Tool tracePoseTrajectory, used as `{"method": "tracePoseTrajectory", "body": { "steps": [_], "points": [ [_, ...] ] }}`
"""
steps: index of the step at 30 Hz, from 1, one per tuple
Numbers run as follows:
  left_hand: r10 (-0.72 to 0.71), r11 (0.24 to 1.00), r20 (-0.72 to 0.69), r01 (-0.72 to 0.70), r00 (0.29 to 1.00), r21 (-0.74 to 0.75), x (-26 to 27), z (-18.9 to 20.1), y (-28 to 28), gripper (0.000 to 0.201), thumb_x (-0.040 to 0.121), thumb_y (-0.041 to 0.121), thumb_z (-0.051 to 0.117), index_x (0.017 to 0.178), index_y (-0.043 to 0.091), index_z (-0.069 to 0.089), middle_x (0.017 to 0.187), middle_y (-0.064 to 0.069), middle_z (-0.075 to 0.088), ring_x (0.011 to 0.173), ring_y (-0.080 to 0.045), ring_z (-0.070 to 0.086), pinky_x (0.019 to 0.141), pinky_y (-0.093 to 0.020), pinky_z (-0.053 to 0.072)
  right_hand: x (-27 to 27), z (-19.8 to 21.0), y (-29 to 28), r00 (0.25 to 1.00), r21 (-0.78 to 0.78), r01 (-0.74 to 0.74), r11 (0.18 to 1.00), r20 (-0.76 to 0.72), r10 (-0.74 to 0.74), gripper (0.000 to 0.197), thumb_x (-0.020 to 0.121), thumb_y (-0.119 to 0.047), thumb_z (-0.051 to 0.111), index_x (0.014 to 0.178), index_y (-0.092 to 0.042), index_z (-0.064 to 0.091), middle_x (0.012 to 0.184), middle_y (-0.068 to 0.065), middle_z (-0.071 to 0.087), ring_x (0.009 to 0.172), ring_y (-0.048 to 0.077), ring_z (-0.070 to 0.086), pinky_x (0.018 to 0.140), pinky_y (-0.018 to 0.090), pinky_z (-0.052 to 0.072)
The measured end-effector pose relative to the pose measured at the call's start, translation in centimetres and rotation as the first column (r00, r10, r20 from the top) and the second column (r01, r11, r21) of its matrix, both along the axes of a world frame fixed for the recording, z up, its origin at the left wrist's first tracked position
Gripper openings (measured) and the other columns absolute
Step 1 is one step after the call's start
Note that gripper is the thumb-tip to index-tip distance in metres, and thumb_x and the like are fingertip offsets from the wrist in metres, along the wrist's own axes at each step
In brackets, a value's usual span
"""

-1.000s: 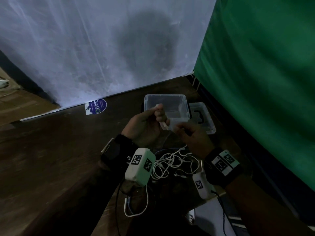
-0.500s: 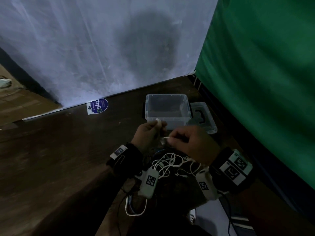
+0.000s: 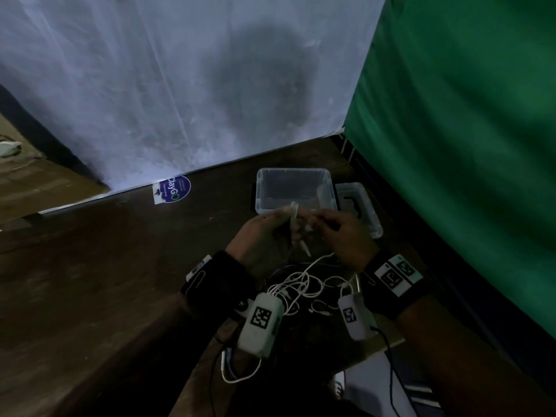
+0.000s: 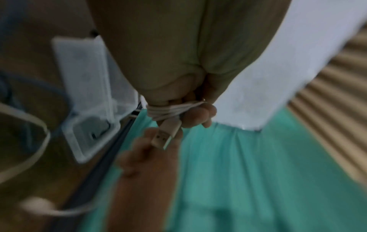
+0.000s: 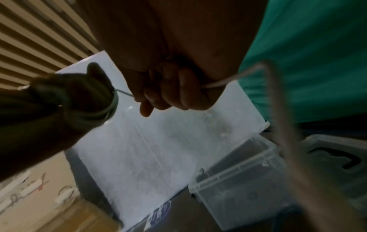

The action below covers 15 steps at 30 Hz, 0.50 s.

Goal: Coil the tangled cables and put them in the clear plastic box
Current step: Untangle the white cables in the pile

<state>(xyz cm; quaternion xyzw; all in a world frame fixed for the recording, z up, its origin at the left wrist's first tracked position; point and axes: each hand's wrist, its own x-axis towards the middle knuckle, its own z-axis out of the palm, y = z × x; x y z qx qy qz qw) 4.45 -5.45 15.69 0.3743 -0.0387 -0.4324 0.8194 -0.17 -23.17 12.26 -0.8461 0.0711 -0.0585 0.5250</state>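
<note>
left grip [image 3: 264, 236] clenches the coiled white cable [image 4: 170, 112]; right grip [image 3: 346, 233] pinches its loose strand beside it.

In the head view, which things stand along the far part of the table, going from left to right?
Round blue sticker → clear plastic box → its clear lid, lying flat beside the box → green curtain.
</note>
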Motion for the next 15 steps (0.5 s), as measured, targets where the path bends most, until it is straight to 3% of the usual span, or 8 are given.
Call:
{"method": "tracePoseTrajectory", "body": {
  "steps": [3, 6, 8, 12, 15],
  "points": [
    [0.071, 0.982, -0.133, -0.093, 0.989, -0.163, 1.3, -0.5, 0.2, 0.027, 0.098, 0.021, 0.037, 0.103, 0.003, 0.057, 0.073, 0.0, 0.051, 0.064, -0.012, 0.052, 0.075, -0.028, 0.053, -0.9, -1.2, 1.9, 0.997, 0.024, -0.077, 0.997, 0.001, 0.077, 0.016, 0.098, -0.019, 0.057, 0.106, -0.018, 0.072, 0.099, -0.007, 0.071, 0.088, -0.009, 0.064, 0.082, 0.014, 0.049],
    [0.199, 0.968, -0.169, -0.22, 0.965, -0.117, 2.0, -1.7, 0.1, 0.027, 0.096, 0.022, 0.042, 0.105, 0.003, 0.058, 0.072, 0.0, 0.055, 0.064, -0.012, 0.056, 0.078, -0.03, 0.054, -1.9, -1.7, 3.3, 0.983, -0.051, -0.182, 0.982, -0.012, 0.182, 0.024, 0.099, -0.026, 0.054, 0.112, -0.016, 0.071, 0.105, -0.002, 0.071, 0.098, 0.009, 0.066, 0.09, 0.024, 0.051],
    [0.288, 0.954, -0.13, -0.296, 0.949, -0.049, 2.1, -2.5, -0.1, 0.027, 0.1, 0.02, 0.038, 0.107, 0.001, 0.056, 0.073, -0.002, 0.054, 0.064, -0.014, 0.055, 0.074, -0.03, 0.054, -2.4, -1.6, 3.5, 0.969, -0.165, -0.245, 0.955, -0.081, 0.234, 0.028, 0.097, -0.035, 0.05, 0.104, -0.018, 0.072, 0.095, 0.003, 0.073, 0.088, 0.017, 0.067, 0.083, 0.037, 0.055],
    [0.373, 0.911, 0.101, -0.385, 0.922, 0.145, 2.5, -4.8, 0.1, 0.028, 0.102, 0.018, 0.04, 0.105, -0.003, 0.059, 0.075, -0.007, 0.058, 0.068, -0.019, 0.056, 0.074, -0.039, 0.047, -3.2, -0.5, 3.2, 0.942, -0.272, -0.333, 0.903, -0.139, 0.306, 0.025, 0.097, -0.032, 0.054, 0.094, -0.014, 0.072, 0.082, 0.003, 0.07, 0.075, 0.017, 0.064, 0.072, 0.042, 0.053],
    [0.23, 0.841, 0.432, -0.402, 0.872, 0.362, 1.6, -5.0, -0.1, 0.028, 0.102, 0.017, 0.044, 0.097, 0.001, 0.066, 0.073, -0.006, 0.064, 0.065, -0.015, 0.06, 0.066, -0.032, 0.051, -3.0, 0.9, 3.1, 0.927, -0.295, -0.37, 0.881, -0.175, 0.331, 0.022, 0.095, -0.031, 0.059, 0.09, -0.014, 0.071, 0.079, 0.002, 0.07, 0.071, 0.014, 0.064, 0.07, 0.038, 0.053]
  ]
}}
